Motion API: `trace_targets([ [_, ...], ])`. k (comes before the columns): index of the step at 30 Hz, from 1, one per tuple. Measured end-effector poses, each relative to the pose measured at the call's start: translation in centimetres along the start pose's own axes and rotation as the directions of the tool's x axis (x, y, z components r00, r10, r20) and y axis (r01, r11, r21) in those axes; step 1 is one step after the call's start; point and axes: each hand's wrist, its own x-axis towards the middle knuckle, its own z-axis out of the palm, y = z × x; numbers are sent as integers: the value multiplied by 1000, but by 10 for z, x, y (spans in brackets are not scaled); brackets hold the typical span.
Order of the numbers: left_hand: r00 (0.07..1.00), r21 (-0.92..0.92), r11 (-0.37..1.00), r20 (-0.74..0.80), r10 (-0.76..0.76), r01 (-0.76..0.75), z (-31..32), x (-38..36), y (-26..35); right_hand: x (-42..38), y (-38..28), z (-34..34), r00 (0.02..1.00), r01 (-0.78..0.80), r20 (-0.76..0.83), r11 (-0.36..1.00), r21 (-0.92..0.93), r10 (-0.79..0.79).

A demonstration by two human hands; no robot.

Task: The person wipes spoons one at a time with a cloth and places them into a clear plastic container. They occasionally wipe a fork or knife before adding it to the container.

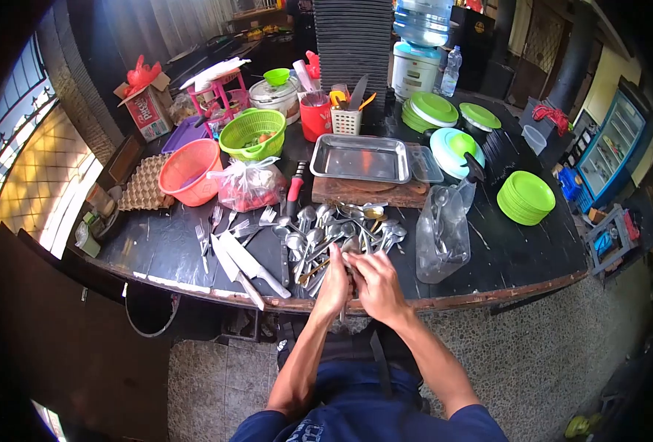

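At the table's front edge my left hand (pixel 334 283) and my right hand (pixel 380 289) are together around a few spoons (pixel 350 246). Spoon bowls show at the fingertips, and a handle end pokes out below; most of the handles are hidden. My left fingers point up along one side, while my right fingers curl over from the other. A heap of loose spoons (pixel 315 234) lies just beyond my hands. To its left are forks (pixel 267 215) and two large pale-bladed knives (pixel 251 265). A clear plastic container (pixel 444 239) holding some spoons stands to the right.
Behind the heap, a metal tray (pixel 361 158) rests on a wooden board (pixel 370 191). Green plates (pixel 525 197) are stacked at right. An orange basin (pixel 189 172), a green basket (pixel 253 135) and a tied plastic bag (pixel 249 184) sit at left. A red-handled tool (pixel 295 190) lies near the bag.
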Motion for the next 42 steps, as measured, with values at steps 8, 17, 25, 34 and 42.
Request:
trace_targets([
  [8, 988, -184, 977, 131, -82, 105, -13, 7, -10, -6, 15, -10, 880, -459, 259, 581, 672, 397],
  [17, 980, 166, 973, 144, 140, -164, -7, 7, -28, 4, 2, -1, 924, -308, 8, 732, 607, 382],
  [25, 898, 560, 765, -82, 432, -317, 2, -10, -19, -11, 0, 19, 879, -391, -35, 762, 516, 476],
  [34, 877, 640, 713, -125, 465, -287, 14, -22, -8, -12, -3, 1, 880, -433, 12, 790, 435, 475],
  [42, 900, 389, 840, -55, 433, -380, 6, -14, -7, -8, 5, -22, 879, -422, 53, 722, 548, 474],
])
